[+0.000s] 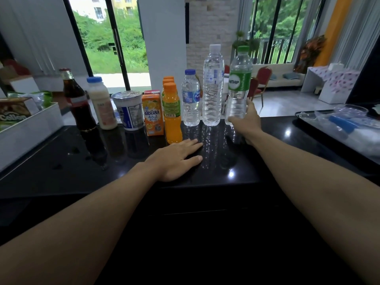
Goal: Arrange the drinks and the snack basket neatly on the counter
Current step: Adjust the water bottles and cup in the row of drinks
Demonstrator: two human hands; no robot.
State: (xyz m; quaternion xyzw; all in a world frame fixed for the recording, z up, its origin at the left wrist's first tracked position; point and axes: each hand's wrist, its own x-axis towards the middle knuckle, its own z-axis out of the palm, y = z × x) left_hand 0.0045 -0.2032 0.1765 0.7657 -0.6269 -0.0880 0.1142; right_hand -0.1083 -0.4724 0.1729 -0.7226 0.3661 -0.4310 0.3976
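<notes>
From the head view, the right hand (245, 120) has its grip wrapped around the bottom part of the green-cap water bottle (239, 85). The bottle stands up tall, its long side going straight up, at the right end of the row of drinks on the black table (226, 161). It is just beside the tall clear bottle (212, 87), on that bottle's right. The left hand (176, 159) lies flat and open on the table, holding nothing, near the orange juice bottle (172, 114). The snack basket (30, 122) sits far to the left. The right hand is nearer, so it likely sets this bottle in line.
</notes>
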